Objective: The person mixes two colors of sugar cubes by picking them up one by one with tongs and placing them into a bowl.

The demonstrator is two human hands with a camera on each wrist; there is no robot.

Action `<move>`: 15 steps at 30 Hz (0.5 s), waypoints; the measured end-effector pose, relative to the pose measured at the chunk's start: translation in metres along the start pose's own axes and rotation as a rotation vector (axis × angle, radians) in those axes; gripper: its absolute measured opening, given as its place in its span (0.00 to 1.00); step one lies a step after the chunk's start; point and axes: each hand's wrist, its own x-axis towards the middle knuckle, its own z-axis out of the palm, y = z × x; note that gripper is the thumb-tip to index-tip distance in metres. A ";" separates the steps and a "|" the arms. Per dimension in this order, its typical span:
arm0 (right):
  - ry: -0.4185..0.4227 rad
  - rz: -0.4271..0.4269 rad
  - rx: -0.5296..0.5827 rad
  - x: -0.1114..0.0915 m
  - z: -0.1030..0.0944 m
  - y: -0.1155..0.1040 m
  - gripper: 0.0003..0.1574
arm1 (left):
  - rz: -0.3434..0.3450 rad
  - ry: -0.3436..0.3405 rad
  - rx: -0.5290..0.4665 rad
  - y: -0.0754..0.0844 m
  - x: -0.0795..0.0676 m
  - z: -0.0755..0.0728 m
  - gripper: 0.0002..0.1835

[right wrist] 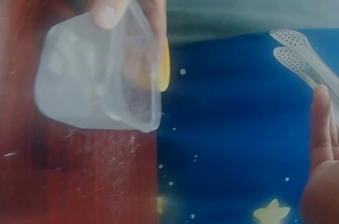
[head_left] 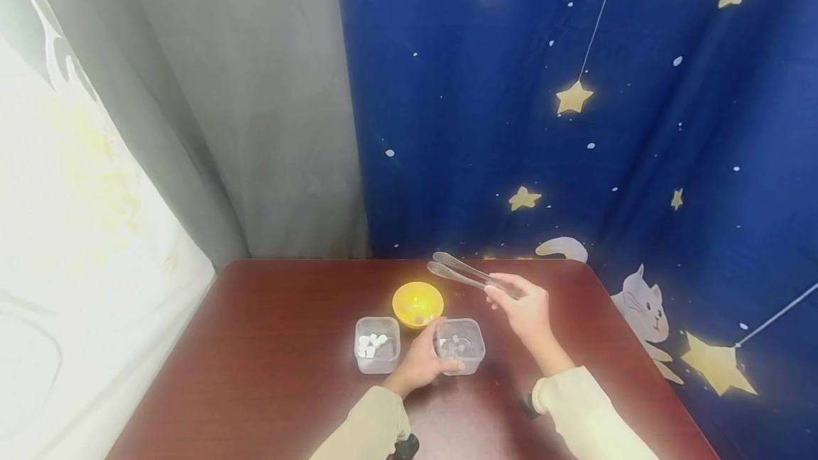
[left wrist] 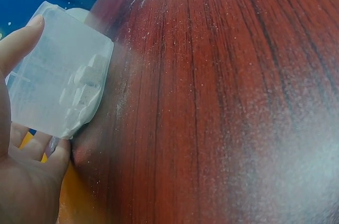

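Observation:
My left hand (head_left: pixel 422 360) grips a see-through plastic container (head_left: pixel 471 366) by its sides, thumb on the near wall and fingers round the far one. Several pale cubes (left wrist: pixel 87 83) show through its wall in the left wrist view. My right hand (head_left: pixel 527 307) holds metal tongs (head_left: pixel 456 274) above the table, to the right of the yellow bowl (head_left: pixel 409 291). In the right wrist view the perforated tips of the tongs (right wrist: pixel 294 52) stand slightly apart with nothing between them. A few small items lie in the bowl, too blurred to tell.
Left of my left hand stands a second see-through container (head_left: pixel 377 368) with several white cubes (head_left: pixel 371 345) in it. Everything stands on a dark red wooden table (head_left: pixel 287 353). Behind it hang a grey curtain (head_left: pixel 281 126) and a blue curtain with stars (head_left: pixel 460 126).

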 end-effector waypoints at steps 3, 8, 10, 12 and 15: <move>-0.011 0.006 -0.041 -0.005 -0.004 0.004 0.15 | 0.004 -0.002 0.001 0.000 0.000 0.000 0.53; -0.046 0.031 -0.115 -0.012 -0.011 0.011 0.16 | 0.013 0.003 -0.032 0.002 0.001 -0.001 0.53; -0.056 0.050 -0.124 -0.014 -0.014 0.014 0.16 | 0.010 0.002 -0.034 0.003 0.000 -0.002 0.53; -0.060 0.073 -0.130 -0.015 -0.017 0.017 0.16 | 0.012 0.000 -0.032 0.002 0.000 -0.001 0.53; -0.061 0.106 -0.149 -0.019 -0.021 0.019 0.16 | 0.008 -0.005 -0.023 0.002 -0.001 0.000 0.54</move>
